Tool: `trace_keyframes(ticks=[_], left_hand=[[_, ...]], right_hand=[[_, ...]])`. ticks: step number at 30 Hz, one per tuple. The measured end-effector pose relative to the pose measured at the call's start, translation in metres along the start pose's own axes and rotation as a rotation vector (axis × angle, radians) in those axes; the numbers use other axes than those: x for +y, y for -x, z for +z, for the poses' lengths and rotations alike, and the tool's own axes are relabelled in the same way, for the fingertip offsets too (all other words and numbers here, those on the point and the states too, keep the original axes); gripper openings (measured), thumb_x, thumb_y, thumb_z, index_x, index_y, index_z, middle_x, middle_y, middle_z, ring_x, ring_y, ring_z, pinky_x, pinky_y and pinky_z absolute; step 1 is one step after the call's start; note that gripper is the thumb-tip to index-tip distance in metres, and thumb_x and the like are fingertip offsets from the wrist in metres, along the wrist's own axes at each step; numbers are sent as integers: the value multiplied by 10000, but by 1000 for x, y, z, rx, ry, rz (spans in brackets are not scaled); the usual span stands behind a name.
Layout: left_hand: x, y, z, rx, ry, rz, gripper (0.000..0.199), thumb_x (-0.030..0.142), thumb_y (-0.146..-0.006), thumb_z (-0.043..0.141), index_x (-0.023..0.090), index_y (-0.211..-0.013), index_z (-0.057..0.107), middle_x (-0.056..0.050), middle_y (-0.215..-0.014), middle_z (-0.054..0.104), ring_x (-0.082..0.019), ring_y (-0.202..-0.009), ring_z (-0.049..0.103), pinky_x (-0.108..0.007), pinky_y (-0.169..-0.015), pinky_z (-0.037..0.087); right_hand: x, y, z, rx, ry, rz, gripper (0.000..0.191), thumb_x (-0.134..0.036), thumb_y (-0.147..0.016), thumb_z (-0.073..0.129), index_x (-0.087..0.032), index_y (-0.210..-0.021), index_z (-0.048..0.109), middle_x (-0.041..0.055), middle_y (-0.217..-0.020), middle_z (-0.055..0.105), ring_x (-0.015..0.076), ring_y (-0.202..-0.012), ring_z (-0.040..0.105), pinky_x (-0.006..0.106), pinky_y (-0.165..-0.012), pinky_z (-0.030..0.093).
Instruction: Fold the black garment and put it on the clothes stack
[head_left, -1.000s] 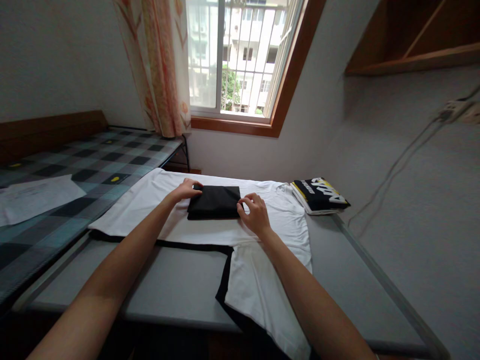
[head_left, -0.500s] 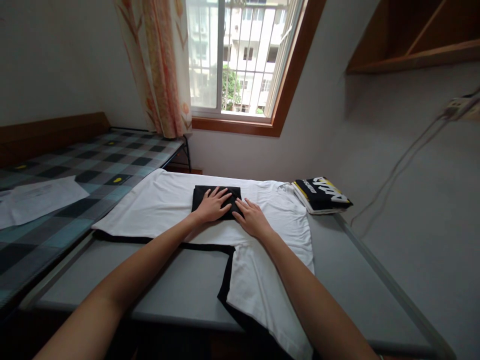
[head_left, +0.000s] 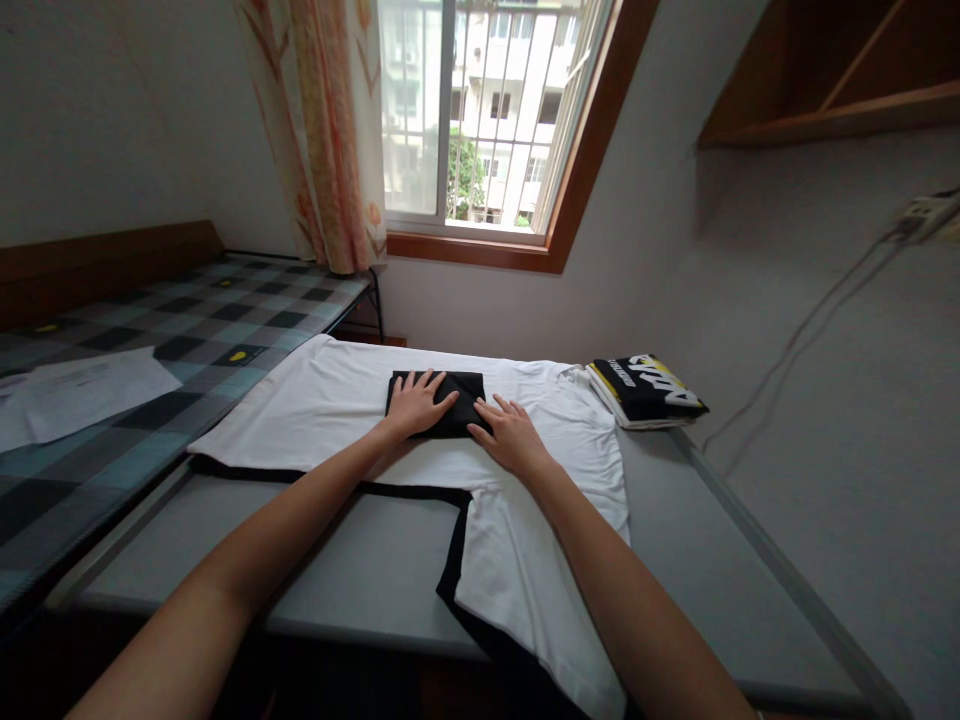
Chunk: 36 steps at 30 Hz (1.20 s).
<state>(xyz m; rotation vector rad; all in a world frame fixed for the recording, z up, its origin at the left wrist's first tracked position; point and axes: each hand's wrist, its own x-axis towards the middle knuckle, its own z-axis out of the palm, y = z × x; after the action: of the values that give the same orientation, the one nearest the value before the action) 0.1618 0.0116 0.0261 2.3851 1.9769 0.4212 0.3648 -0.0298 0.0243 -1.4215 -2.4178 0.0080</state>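
A white T-shirt (head_left: 337, 400) with black showing along its lower edges lies spread over the grey table. On its middle rests a flat black folded cloth (head_left: 461, 392), roughly rectangular. My left hand (head_left: 416, 405) lies palm down on the left part of this cloth, fingers spread. At the cloth's right edge, my right hand (head_left: 510, 432) is laid flat, its fingertips touching the black fabric and its palm over the white shirt. Neither hand grasps anything. My forearms cover parts of the shirt.
A folded stack of clothes (head_left: 649, 390), black with white and yellow print on top, sits at the table's right rear. To the left stands a bed with a checked mattress (head_left: 285, 300) and paper sheets (head_left: 90, 395). A curtain (head_left: 330, 150) hangs beside the barred window.
My left hand has slid a little to the left over the black cloth. My right hand stays nearly in place at its right edge. The view has shifted slightly.
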Motion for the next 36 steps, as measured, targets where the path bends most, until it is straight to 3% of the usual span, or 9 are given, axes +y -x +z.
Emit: trace_keyframes(ticks=[6, 10, 14, 17, 23, 30, 36], left_hand=[[0, 2, 2, 35, -48, -7, 645, 604, -915, 313, 295, -1479, 359, -26, -1550, 333, -375, -1402, 283, -587, -1142, 154], [0, 4, 2, 46, -59, 20, 643, 592, -923, 305, 293, -1493, 328, -33, -1563, 302, -379, -1421, 240, -616, -1136, 131], [0, 6, 2, 87, -60, 178, 626, 591, -931, 298, 331, -1500, 288, -6, -1582, 251, -347, -1459, 140, -654, -1130, 81], [0, 7, 2, 49, -51, 238, 596, 579, -934, 308, 338, -1479, 336, 0, -1572, 279, -319, -1458, 166, -631, -1143, 88], [0, 6, 2, 10, -27, 207, 597, 574, -920, 359, 338, -1468, 359, -1, -1571, 281, -320, -1450, 194, -623, -1141, 127], [2, 6, 1, 4, -17, 194, 608, 590, -910, 366, 354, -1470, 350, 7, -1574, 275, -326, -1447, 200, -629, -1141, 112], [2, 5, 2, 34, -45, 77, 694, 654, -886, 350, 328, -1497, 301, -34, -1578, 263, -387, -1452, 130, -690, -1107, 62]], right_hand=[[-4, 0, 1, 27, -14, -2, 491, -468, -962, 422, -189, -1347, 543, 91, -1408, 525, 267, -1283, 489, 460, -1093, 303], [-2, 1, 3, 34, -31, -13, 497, -461, -956, 433, -176, -1348, 543, 97, -1404, 531, 260, -1262, 504, 431, -1064, 346], [-1, -1, 6, 74, -45, -29, 580, -505, -917, 481, -164, -1385, 508, 114, -1466, 455, 282, -1355, 392, 443, -1109, 297], [0, -6, 9, 61, -60, -25, 666, -546, -912, 459, -161, -1453, 414, 102, -1537, 343, 286, -1431, 253, 461, -1149, 230], [0, -9, 15, -80, -57, 71, 694, -593, -952, 290, -170, -1500, 324, 85, -1552, 310, 281, -1449, 207, 490, -1169, 159], [-2, -6, 15, -112, -22, 107, 720, -607, -954, 240, -154, -1510, 299, 70, -1572, 260, 313, -1453, 177, 503, -1169, 152], [-3, -3, 15, -123, 7, 129, 802, -656, -928, 246, -108, -1512, 284, 86, -1580, 229, 341, -1456, 142, 515, -1172, 137]])
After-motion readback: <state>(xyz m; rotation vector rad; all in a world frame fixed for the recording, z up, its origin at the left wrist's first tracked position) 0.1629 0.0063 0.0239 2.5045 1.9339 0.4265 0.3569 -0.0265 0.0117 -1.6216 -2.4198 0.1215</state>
